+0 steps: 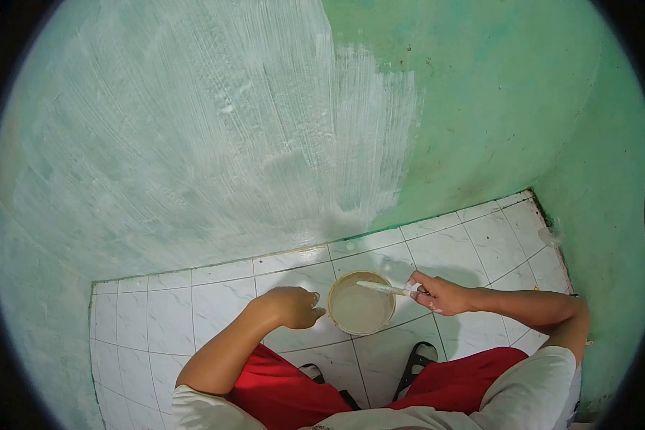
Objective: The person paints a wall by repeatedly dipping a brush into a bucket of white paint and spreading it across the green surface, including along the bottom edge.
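Observation:
A round bucket (362, 331) of pale, whitish paint stands on the tiled floor between my hands. My right hand (443, 295) is closed around the handle of a paint-covered brush (381, 287), whose bristle end lies over the bucket's opening. White smears mark the fingers of this hand. My left hand (295, 307) is curled close to the bucket's left rim, thumb toward it; whether it grips anything there is hidden.
The green wall (480, 107) ahead has streaky white paint (215, 129) over its left and middle. White tiles (294, 276) meet its base. My sandalled feet (417, 362) are below the bucket. A clear plastic item (550, 236) lies by the right wall.

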{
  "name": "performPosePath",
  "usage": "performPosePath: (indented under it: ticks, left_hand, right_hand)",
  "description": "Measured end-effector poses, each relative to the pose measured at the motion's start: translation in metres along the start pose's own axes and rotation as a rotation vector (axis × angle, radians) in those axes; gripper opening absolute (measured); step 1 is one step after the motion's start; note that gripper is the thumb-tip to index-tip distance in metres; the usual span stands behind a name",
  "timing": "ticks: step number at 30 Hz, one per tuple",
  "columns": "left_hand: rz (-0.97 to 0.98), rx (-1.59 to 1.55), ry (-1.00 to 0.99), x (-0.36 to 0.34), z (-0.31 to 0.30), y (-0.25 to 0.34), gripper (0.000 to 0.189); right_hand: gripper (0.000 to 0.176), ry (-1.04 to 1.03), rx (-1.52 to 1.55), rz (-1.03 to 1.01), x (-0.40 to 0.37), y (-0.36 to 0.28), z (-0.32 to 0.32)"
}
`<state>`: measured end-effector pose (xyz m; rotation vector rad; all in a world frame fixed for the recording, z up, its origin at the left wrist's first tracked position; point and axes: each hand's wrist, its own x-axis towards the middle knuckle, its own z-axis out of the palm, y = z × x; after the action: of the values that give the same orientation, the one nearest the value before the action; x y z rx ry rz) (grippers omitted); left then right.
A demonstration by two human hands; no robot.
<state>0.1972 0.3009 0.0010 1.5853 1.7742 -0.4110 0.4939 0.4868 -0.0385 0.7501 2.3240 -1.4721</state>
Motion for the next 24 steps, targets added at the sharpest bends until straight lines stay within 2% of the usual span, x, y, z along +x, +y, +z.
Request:
performPosePath:
  ticks: [4, 6, 7, 11, 13, 15, 17, 20, 22, 23, 24]
  left_hand:
    - [-0.029, 0.039, 0.010, 0.016, 0.005, -0.010, 0.052]
    - [-0.008, 0.058, 0.010, 0.028, 0.007, -0.012, 0.052]
    - [0.006, 0.060, 0.014, 0.032, 0.008, -0.012, 0.052]
    - [0.081, 0.080, 0.014, 0.054, 0.010, -0.006, 0.053]
    - [0.083, 0.099, -0.042, 0.064, 0.006, 0.004, 0.055]
    - [0.091, 0.121, -0.092, 0.074, 0.005, 0.013, 0.056]
    - [0.147, 0.152, -0.089, 0.084, 0.015, 0.018, 0.058]
    - [0.200, 0.162, -0.088, 0.091, 0.022, 0.025, 0.059]
    - [0.234, 0.158, -0.092, 0.089, 0.022, 0.026, 0.058]
    - [0.236, 0.163, -0.094, 0.087, 0.023, 0.026, 0.058]
    - [0.244, 0.150, -0.048, 0.085, 0.024, 0.025, 0.054]
  right_hand:
    - [0.019, 0.059, 0.064, -0.054, -0.023, -0.026, -0.010]
    - [0.023, 0.219, -0.051, -0.123, -0.043, -0.056, -0.023]
    - [0.023, 0.225, -0.054, -0.122, -0.052, -0.069, -0.032]
    - [0.033, 0.742, -0.457, -0.402, -0.072, -0.132, -0.082]
    - [0.031, 0.890, -0.443, -0.300, -0.082, -0.192, -0.107]
    - [0.032, 1.069, -0.549, -0.315, -0.082, -0.241, -0.131]
    - [0.033, 1.263, -0.655, -0.473, -0.070, -0.275, -0.158]
    - [0.033, 1.390, -0.632, -0.507, -0.050, -0.330, -0.175]
    - [0.026, 1.489, -0.421, -0.374, -0.036, -0.360, -0.175]
    - [0.026, 1.493, -0.419, -0.370, -0.020, -0.361, -0.180]
    - [0.028, 1.612, -0.447, -0.583, 0.009, -0.349, -0.187]
